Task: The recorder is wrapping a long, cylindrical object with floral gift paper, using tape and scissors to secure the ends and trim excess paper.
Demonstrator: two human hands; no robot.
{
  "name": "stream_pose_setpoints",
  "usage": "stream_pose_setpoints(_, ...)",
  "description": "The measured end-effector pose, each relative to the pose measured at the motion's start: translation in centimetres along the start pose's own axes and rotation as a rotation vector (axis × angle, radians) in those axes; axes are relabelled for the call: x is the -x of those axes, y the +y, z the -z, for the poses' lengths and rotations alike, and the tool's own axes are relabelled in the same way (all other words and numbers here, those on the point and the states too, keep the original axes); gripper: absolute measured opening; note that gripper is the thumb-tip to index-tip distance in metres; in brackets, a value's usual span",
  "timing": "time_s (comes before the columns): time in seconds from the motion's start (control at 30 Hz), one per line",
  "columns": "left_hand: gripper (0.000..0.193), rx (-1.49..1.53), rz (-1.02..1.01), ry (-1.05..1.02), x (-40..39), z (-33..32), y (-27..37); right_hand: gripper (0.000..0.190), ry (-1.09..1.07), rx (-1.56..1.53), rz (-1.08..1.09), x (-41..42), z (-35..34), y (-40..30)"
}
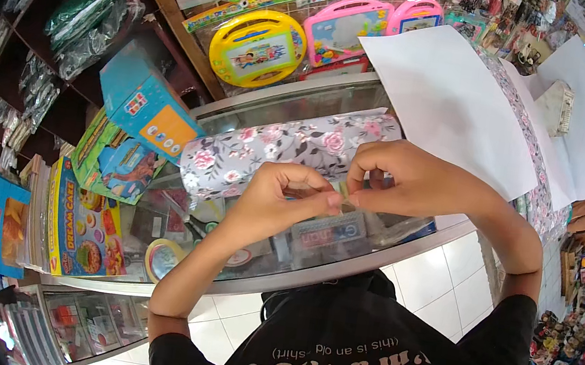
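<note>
My left hand [279, 197] and my right hand [404, 178] meet in front of me, thumbs and fingertips pinched close together. Between them is a small translucent yellowish strip [344, 190], which looks like adhesive tape; its ends are hidden by my fingers. Just behind my hands, a roll of grey floral-patterned paper [275, 144] lies lengthwise on the glass display counter [257, 283]. Left of my left forearm is a roll of tape [163, 261], lying flat. Dark-handled scissors [195, 225] lie close to the paper roll, partly covered by my forearm.
A large white sheet [447, 103] and more floral paper [523, 113] spread to the right. A blue box [148, 102] and a cake toy box [87, 227] stand at the left end. Yellow [257, 49] and pink [348, 32] drawing boards hang behind the counter.
</note>
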State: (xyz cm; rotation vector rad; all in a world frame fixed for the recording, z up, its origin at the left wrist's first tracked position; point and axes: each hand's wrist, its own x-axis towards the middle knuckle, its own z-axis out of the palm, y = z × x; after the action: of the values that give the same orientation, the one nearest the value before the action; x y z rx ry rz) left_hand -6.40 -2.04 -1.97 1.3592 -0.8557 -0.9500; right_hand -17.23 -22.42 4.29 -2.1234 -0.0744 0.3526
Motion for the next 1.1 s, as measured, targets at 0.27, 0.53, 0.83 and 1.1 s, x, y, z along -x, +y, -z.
stream_pose_setpoints(0.27, 0.019, -0.152, -0.112, 0.137, -2.5, -2.8, -0.5, 0.031, 0.158, 0.090, 0.108, 0.7, 2.4, 3.0)
stream_pose_setpoints(0.53, 0.020, -0.729, 0.022, 0.212, -3.8, -2.6, 2.4, 0.023, 0.133, 0.194, 0.159, -1.5, 3.8, 4.7)
stream_pose_setpoints(0.83, 0.015, -0.747, -0.257, 0.145, -6.4, 3.1, 2.0, 0.017, 0.203, 0.157, 0.423, -6.5, 5.0, 5.5)
stream_pose_setpoints(1.1, 0.021, -0.702, -0.186, 0.081, -8.4, 6.1, 0.0, 0.021, 0.099, 0.003, 0.078, -8.9, 4.7, 6.1)
